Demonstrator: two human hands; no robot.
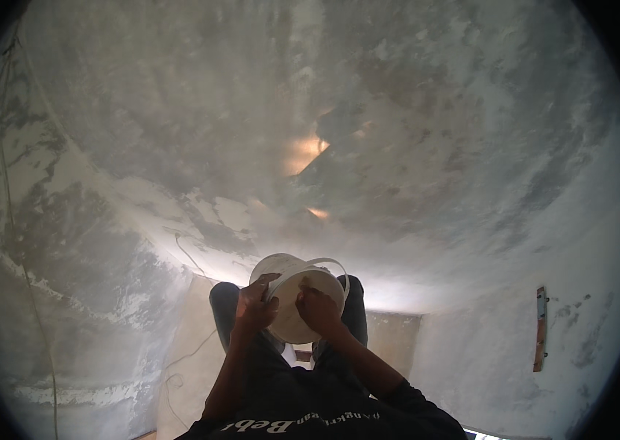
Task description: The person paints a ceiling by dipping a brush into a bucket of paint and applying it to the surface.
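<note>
A whitish bucket (292,328) rests between my knees, tilted, with its round face toward me. I cannot tell whether that face is a lid, the base or the open inside. A pale band-like handle (330,262) arches over its far right side. At the left edge of the bucket, my left hand (255,304) grips the rim with its fingers over it. My right hand (317,311) is closed in front of the round face; anything in its fingers is too small or hidden to make out.
Patchy grey and white plastered walls (200,88) surround me. A cable (30,279) hangs down the left wall, and a thin cord (191,253) shows near the corner. On the right wall is a narrow wooden strip (541,330). My dark-trousered knees (225,301) flank the bucket.
</note>
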